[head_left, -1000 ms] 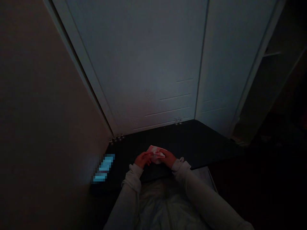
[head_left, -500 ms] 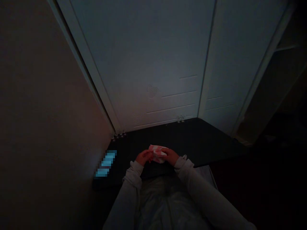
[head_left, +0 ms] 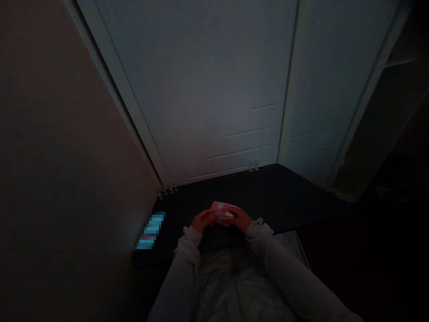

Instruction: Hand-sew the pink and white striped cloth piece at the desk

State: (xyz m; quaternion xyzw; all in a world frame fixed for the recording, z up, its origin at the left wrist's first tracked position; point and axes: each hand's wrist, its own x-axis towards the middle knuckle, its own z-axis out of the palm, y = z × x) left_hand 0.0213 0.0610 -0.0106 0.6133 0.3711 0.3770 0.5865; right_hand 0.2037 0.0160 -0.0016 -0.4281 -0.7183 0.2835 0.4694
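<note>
In dim light I hold a small pink-and-white folded piece (head_left: pixel 220 209) just above the near part of a black tabletop (head_left: pixel 278 192). Whether it is paper or cloth I cannot make out. The fingers of my left hand (head_left: pixel 202 220) pinch its left end. My right hand (head_left: pixel 242 219) wraps round its right end, thumb and fingers bent. A whitish corner sticks out towards me beside the right fingers. Both hands are close together in front of my body, in light-coloured sleeves.
A bright, pixelated rectangle (head_left: pixel 150 230) lies at the tabletop's left end. Several small shiny pieces (head_left: pixel 166 191) stand in the back left corner, others (head_left: pixel 254 167) further right along the back. White panels (head_left: pixel 214 80) rise behind, and a wall (head_left: pixel 67 156) bounds the left side.
The pink-and-white piece looks flatter and its outline smoother than before, with its lower edge drawn up. Both hands keep their grip; the view has shifted slightly.
</note>
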